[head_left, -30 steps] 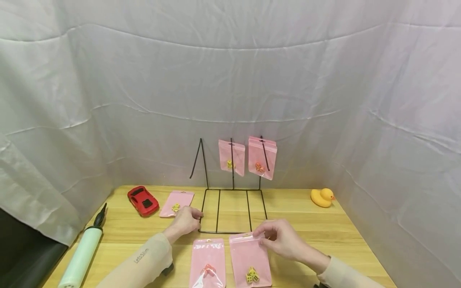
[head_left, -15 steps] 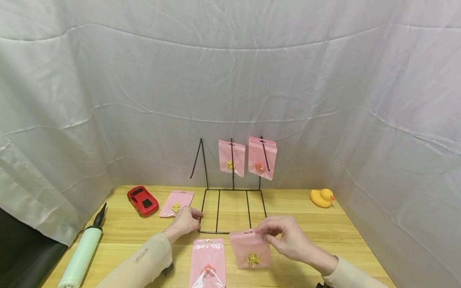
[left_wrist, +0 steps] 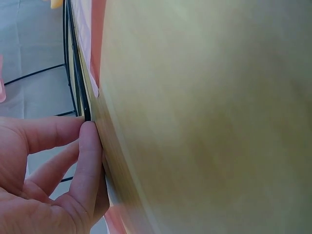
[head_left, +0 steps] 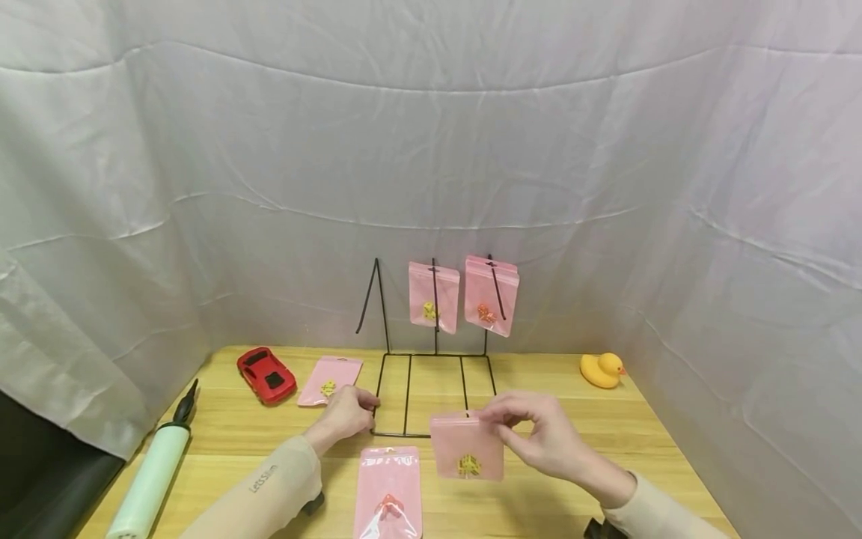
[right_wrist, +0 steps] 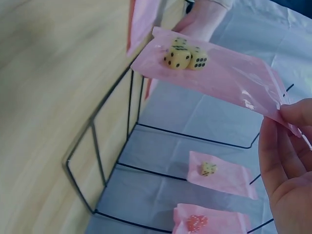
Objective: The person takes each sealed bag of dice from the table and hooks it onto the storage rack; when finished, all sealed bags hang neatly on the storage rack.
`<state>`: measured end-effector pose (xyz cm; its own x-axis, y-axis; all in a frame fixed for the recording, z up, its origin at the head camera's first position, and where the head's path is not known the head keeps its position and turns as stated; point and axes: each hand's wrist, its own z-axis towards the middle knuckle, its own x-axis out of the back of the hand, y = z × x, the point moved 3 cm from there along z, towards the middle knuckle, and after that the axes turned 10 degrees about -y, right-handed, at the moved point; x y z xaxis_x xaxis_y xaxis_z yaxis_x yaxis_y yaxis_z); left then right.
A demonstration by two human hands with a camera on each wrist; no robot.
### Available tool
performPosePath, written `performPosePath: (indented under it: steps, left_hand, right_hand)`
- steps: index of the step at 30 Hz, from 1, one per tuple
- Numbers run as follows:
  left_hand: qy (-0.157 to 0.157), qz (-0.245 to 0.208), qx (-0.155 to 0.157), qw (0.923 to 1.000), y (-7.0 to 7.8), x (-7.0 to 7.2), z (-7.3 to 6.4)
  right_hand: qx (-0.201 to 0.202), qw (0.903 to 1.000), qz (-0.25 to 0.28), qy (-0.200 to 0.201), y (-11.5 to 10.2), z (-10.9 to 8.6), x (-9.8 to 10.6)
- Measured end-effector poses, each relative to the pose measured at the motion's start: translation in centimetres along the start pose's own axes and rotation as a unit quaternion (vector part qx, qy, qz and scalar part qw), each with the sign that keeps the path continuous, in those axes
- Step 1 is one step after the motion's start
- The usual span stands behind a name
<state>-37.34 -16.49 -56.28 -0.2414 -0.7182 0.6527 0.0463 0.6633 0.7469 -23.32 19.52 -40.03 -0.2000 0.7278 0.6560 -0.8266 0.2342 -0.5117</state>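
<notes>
My right hand (head_left: 539, 434) pinches the top corner of a pink zip bag (head_left: 466, 449) holding several yellow dice (right_wrist: 183, 56), and the bag hangs upright above the table. With thumb and fingers, my left hand (head_left: 345, 414) grips the front left corner of a black wire rack (head_left: 407, 397). In the left wrist view those fingertips (left_wrist: 87, 127) close on the rack's wire. On the rack's middle hook hangs a pink bag with yellow dice (head_left: 433, 296); pink bags with orange-red dice (head_left: 491, 296) hang on the right hook. The left hook (head_left: 367, 299) is bare.
A pink bag with red dice (head_left: 388, 486) lies at the front of the table. Another with yellow dice (head_left: 330, 378) lies beyond my left hand. A red toy car (head_left: 267, 376) and pale green hand pump (head_left: 151, 479) are left; a yellow rubber duck (head_left: 602, 370) is right.
My right hand has lifted the bag of yellow dice from the table, raising it upright toward the rack's front edge. The left hand has stayed at the rack's corner.
</notes>
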Motion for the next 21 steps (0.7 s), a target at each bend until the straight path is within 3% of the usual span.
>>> performPosePath:
  steps: [5, 21]
  left_hand:
    - [0.002, -0.003, 0.001, 1.0000, 0.0, 0.0, 0.0]
    - [-0.003, -0.005, 0.009, 0.9999, 0.2, 0.1, -0.1]
  right_hand:
    - [0.031, 0.9995, 0.001, 0.005, -0.2, 1.1, 0.4]
    - [0.057, 0.9975, -0.010, 0.039, -1.1, 5.0, 3.0]
